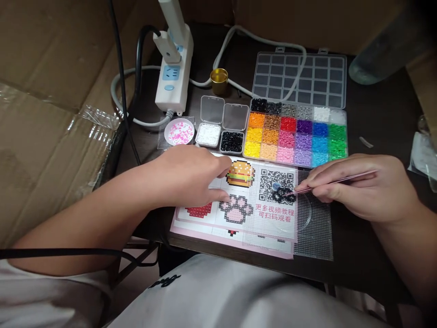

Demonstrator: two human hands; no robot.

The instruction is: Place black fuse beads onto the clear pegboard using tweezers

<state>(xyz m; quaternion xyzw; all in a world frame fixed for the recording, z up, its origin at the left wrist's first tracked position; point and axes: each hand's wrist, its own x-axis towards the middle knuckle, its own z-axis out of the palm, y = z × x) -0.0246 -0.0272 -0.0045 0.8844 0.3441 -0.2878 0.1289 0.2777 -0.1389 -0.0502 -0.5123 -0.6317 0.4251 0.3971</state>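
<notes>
My left hand (191, 175) rests on a pattern sheet (239, 205), fingers curled, fingertips beside the burger picture (241, 173) and the paw picture (236, 208). My right hand (362, 189) pinches thin pink tweezers (332, 182). Their tip touches a small cluster of black beads (282, 195) on the clear pegboard (314, 228) lying over the sheet, next to a QR code.
A bead organiser (296, 132) with many coloured compartments stands open behind the sheet. Left of it are small boxes of white beads (208, 135) and black beads (232, 141), a dish of pink beads (179, 132), a power strip (172, 73), cables and a gold cap (219, 80). Cardboard lies on the left.
</notes>
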